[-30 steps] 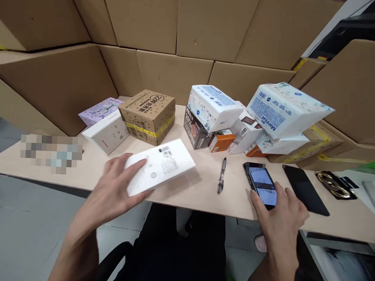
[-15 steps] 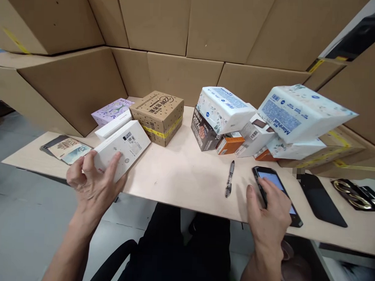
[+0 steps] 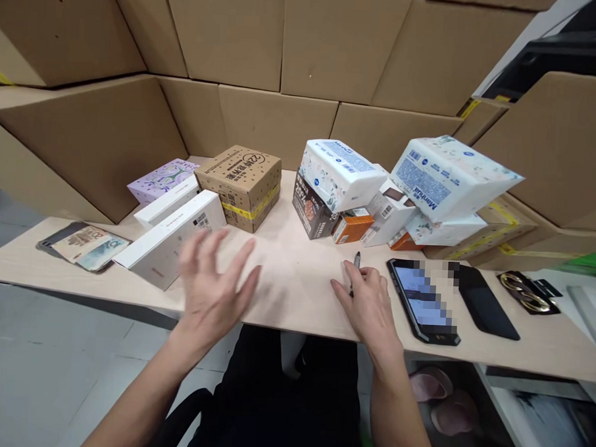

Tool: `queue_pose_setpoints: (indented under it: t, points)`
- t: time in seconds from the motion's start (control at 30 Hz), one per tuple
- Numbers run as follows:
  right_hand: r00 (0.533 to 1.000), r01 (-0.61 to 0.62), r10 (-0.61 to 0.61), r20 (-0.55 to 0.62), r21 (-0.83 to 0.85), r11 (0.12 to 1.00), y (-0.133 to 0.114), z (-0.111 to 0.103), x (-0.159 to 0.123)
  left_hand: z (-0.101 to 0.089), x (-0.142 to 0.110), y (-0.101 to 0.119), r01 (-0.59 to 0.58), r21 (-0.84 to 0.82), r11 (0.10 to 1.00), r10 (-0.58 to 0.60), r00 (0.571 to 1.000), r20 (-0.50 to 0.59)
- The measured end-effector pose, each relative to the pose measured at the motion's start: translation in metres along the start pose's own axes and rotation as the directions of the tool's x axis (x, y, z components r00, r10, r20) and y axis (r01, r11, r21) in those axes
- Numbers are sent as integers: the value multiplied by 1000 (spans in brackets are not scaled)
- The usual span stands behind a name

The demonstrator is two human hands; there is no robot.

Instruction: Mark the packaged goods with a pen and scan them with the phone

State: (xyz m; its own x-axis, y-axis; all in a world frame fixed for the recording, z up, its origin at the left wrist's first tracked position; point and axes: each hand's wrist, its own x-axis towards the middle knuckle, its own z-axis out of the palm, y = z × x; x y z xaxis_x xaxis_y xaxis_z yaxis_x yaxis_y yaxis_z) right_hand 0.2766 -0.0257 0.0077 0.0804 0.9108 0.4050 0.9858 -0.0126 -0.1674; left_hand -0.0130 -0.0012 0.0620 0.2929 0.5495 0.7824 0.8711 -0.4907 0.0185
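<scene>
My left hand point(image 3: 216, 292) is open and slightly blurred, its fingers spread above the table just right of a white box point(image 3: 171, 244). That box stands on its long edge, leaning beside a second white box point(image 3: 168, 201). My right hand point(image 3: 371, 306) is over a pen point(image 3: 357, 260), thumb and forefinger apart on either side of it; much of the pen is hidden under the hand. To the right of this hand lies a phone point(image 3: 413, 294) with a lit, partly blurred-out screen.
Banknotes point(image 3: 92, 244) lie on a dark flat item at the left. Behind are a purple box point(image 3: 162, 178), a brown carton point(image 3: 245, 181), a dark box point(image 3: 308, 207) and tissue packs point(image 3: 448, 177). A black slab point(image 3: 489, 304) and gold-ringed item point(image 3: 527, 293) lie right. Cardboard walls point(image 3: 277, 124) enclose the back.
My left hand set the white box down on edge at the left, released it and moved right. My right hand left the phone and moved left to the pen.
</scene>
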Motion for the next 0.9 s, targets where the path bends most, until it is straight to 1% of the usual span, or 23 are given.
queue_pose_setpoints:
  t: [0.07, 0.13, 0.17, 0.23, 0.3, 0.37, 0.43, 0.47, 0.53, 0.6, 0.67, 0.7, 0.73, 0.77, 0.8, 0.83, 0.87, 0.9]
  points:
    - [999, -36, 36, 15, 2, 999, -2, 4, 0, 17, 29, 28, -69, -86, 994, 68, 997, -19]
    - [998, -66, 67, -8, 36, 997, 1, 8, 0, 36, 60, 53, -95, -190, 977, 96, 995, -4]
    - [996, -82, 83, -24, 61, 995, 4, 11, -1, 47, 76, 64, -101, -234, 967, 108, 994, 15]
    - [991, -112, 119, -54, 113, 987, 9, 15, -1, 69, 106, 81, -128, -286, 950, 137, 990, 13]
    - [986, -136, 149, -74, 164, 977, 13, 18, -1, 90, 131, 92, -168, -296, 940, 180, 984, 12]
    - [979, -153, 177, -98, 216, 964, 16, 20, -2, 107, 149, 98, -177, -309, 934, 201, 979, 46]
    - [972, -162, 202, -119, 283, 945, 17, 20, -3, 114, 159, 96, -162, -359, 919, 210, 973, 98]
    - [969, -163, 213, -124, 322, 932, 17, 19, -4, 112, 160, 92, -149, -385, 911, 206, 973, 109]
    - [962, -161, 237, -140, 410, 898, 18, 17, -5, 96, 155, 81, -122, -409, 904, 172, 981, 88]
    - [946, -156, 275, -169, 509, 847, 20, 15, -6, 68, 139, 67, -77, -405, 911, 106, 993, 50]
    - [923, -160, 342, -175, 635, 756, 20, 13, -7, 40, 112, 53, 19, -422, 906, -23, 1000, -5]
    - [909, -170, 384, -162, 697, 696, 20, 11, -8, 28, 96, 48, 53, -456, 888, -81, 996, -41]
    - [894, -183, 426, -140, 754, 631, 20, 10, -9, 20, 79, 44, 83, -512, 855, -127, 991, -52]
    - [877, -198, 468, -114, 801, 565, 18, 8, -9, 15, 61, 40, 120, -579, 806, -164, 986, -23]
    - [861, -209, 500, -89, 835, 508, 17, 7, -9, 14, 43, 38, 171, -639, 749, -183, 982, 49]
    - [850, -219, 522, -65, 859, 463, 14, 5, -10, 15, 26, 36, 234, -680, 695, -188, 972, 142]
    - [845, -231, 534, -38, 874, 428, 12, 3, -10, 18, 11, 33, 302, -700, 647, -186, 953, 239]
    - [845, -243, 535, -11, 883, 402, 9, 2, -10, 22, -2, 31, 348, -713, 609, -170, 935, 311]
